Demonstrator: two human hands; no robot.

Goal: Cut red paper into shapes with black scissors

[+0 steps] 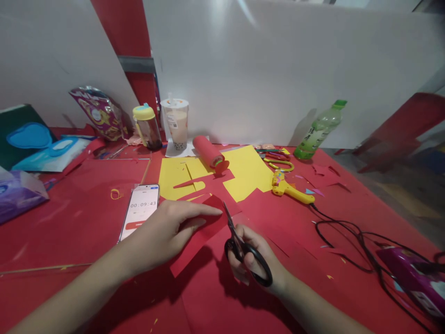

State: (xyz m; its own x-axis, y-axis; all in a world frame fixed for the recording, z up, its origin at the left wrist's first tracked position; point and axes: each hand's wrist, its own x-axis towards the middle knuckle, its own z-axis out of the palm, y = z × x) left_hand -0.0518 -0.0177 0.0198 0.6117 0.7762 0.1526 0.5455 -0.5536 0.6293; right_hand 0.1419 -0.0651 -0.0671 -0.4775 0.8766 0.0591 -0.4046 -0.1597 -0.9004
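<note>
My left hand (174,227) is closed on a sheet of red paper (194,255), gripping it between thumb and fingers. In my right hand (259,260) is a pair of scissors (239,246) with black handles, thumb and fingers through the loops. The blades point up and left, close to the paper's right edge; whether they touch it I cannot tell. Behind the hands, a red paper roll (208,153) lies on its side by yellow sheets (245,171). Narrow red cut pieces rest on the yellow paper.
A phone (142,208) showing a timer lies left. A yellow glue gun (292,189) with a black cord (358,236) sits right. Along the back stand a milk tea cup (176,123), a yellow-lidded bottle (149,127) and a green bottle (320,132). Paper scraps dot the red table.
</note>
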